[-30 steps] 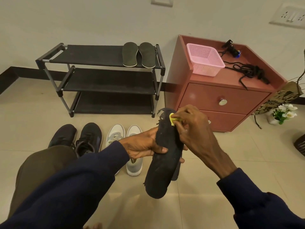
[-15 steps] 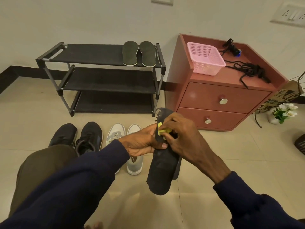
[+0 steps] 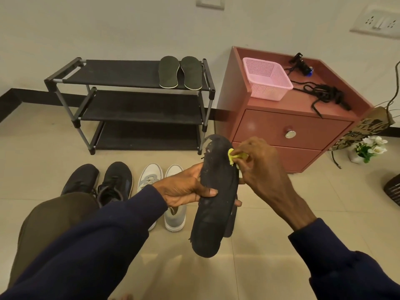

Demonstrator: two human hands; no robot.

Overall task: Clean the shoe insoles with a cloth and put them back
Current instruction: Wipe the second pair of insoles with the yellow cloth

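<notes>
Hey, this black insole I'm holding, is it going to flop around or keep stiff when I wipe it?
Probably fairly stiff: the black worn insole is gripped at its middle by the left hand, yet both ends stick out straight. Likely light, being thin. Its scuffed toe edge may shed bits under the yellow cloth.

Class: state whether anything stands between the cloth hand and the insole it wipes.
Nothing visible does: the right hand presses the cloth against the insole near its top; the left hand grips its middle.

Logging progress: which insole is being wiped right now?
The black insole gripped by the left hand, the right hand pressing a yellow cloth to it; the two greenish insoles lie on the rack.
</notes>
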